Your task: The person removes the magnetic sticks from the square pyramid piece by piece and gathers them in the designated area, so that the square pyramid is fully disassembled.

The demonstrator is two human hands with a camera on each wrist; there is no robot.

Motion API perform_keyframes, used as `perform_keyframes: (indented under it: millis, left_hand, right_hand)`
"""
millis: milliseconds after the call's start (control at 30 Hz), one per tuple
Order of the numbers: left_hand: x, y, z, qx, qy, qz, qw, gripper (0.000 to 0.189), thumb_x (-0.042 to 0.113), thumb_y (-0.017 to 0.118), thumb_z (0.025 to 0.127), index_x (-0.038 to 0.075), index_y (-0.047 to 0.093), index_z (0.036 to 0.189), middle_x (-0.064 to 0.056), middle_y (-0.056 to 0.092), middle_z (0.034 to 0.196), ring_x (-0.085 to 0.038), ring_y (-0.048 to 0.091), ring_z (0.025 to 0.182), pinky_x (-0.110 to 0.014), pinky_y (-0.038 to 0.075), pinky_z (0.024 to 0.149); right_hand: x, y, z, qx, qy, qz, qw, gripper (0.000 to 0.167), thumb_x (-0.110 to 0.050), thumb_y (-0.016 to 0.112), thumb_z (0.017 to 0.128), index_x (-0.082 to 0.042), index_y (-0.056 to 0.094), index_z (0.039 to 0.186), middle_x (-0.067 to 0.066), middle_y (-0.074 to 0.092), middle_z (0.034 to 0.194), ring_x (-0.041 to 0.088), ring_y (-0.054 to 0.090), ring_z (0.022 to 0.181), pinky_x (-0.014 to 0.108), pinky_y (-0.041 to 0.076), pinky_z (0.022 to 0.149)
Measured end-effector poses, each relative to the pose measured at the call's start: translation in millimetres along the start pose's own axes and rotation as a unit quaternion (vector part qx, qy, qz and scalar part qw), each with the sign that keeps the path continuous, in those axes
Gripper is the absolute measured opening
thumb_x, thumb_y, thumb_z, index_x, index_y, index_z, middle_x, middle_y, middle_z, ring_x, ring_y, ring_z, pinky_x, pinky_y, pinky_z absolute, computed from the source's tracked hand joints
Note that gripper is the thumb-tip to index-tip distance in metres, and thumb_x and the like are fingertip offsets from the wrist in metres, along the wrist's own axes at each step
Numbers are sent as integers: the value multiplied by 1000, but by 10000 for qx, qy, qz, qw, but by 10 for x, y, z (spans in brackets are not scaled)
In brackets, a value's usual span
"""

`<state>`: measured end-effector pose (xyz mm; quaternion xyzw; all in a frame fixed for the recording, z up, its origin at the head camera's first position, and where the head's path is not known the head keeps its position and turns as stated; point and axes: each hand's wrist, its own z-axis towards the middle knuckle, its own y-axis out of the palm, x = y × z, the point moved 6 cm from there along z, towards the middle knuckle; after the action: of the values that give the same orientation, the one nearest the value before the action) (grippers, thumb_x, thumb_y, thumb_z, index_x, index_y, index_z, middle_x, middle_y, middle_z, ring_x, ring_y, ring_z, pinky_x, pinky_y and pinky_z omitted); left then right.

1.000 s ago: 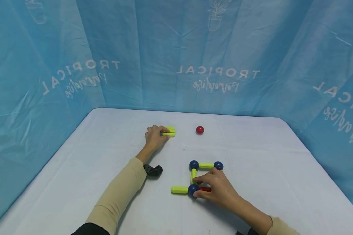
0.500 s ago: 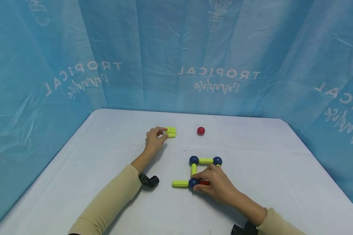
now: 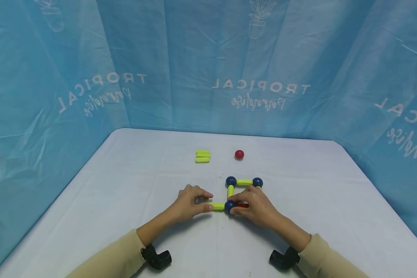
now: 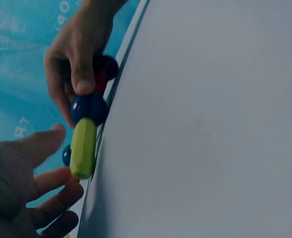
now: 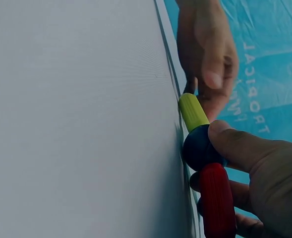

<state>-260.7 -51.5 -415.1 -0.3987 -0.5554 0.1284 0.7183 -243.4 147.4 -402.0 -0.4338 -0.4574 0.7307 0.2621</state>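
Observation:
My right hand (image 3: 258, 206) pinches a navy ball (image 3: 230, 207) between thumb and fingers. From that ball a red rod (image 5: 216, 201) runs under the right hand, and a yellow-green rod (image 4: 84, 148) sticks out to the left. Around the free end of this rod, my left hand (image 3: 189, 202) is spread, thumb and fingers apart; whether a fingertip touches it I cannot tell. Another yellow-green rod (image 3: 231, 191) links the held ball to a far navy ball (image 3: 231, 181). A crosswise rod (image 3: 244, 182) joins that one to a navy ball (image 3: 257, 182), partly behind the right hand.
Three yellow-green rods (image 3: 202, 156) lie side by side farther back on the white table (image 3: 153, 154). A red ball (image 3: 239, 154) sits to their right. A blue printed curtain (image 3: 194, 58) hangs behind the table. Black cameras (image 3: 156, 258) are strapped at both wrists.
My left hand has come away from the loose rods at the back, down to the left end of the joined piece. The right hand keeps its pinch; the joined piece appears slightly higher in view.

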Motion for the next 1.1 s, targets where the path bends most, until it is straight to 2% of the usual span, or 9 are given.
perform_keyframes:
  millis: [167,333,467,633,867,1100]
  left_hand:
    - [36,71,-54,275,326,618,9972,32,33,76,77,20,71,105,5,61,97,-11,41,88,-33,27,79]
    - [87,97,-50,541,449,1057,9919,23,30,77,77,20,73,97,7,57,91,-10,40,86,-32,28,78]
    - [103,90,-60,624,419,738,9944,19,26,77,77,21,72,95,8,60,88,-10,42,82,-31,27,77]
    - [82,94,-74,545,275,122,9981,19,25,76,78,20,72,96,8,65,87,-12,44,78,-31,25,76]
    - [80,104,-70,575,192,-54,9981,17,26,75,79,20,72,94,8,67,87,-12,46,79,-31,26,78]
    - [49,74,-86,380,-95,-194,9990,14,27,74,79,22,73,93,8,64,88,-11,46,82,-29,32,76]
  right_hand:
    - [-8,2,8,1,-9,31,10000,34,-41,75,76,-31,71,108,-16,70,99,3,42,86,20,37,69]
    - [-11,-6,7,31,-37,27,10000,34,-40,75,76,-31,71,108,-16,71,99,3,42,85,20,36,68]
    - [-8,-11,2,57,-40,21,10000,34,-39,76,75,-31,71,108,-16,70,97,2,42,84,19,36,68]
    - [-5,-11,-3,40,-40,34,10000,34,-39,76,75,-31,71,108,-16,69,95,3,42,84,19,36,67]
    - [10,0,-5,18,-5,10,10000,33,-40,75,76,-33,71,108,-17,66,90,3,41,83,19,35,67]
    - [-28,3,0,3,-8,59,10000,32,-40,75,77,-32,71,107,-17,64,90,3,41,82,19,35,67]
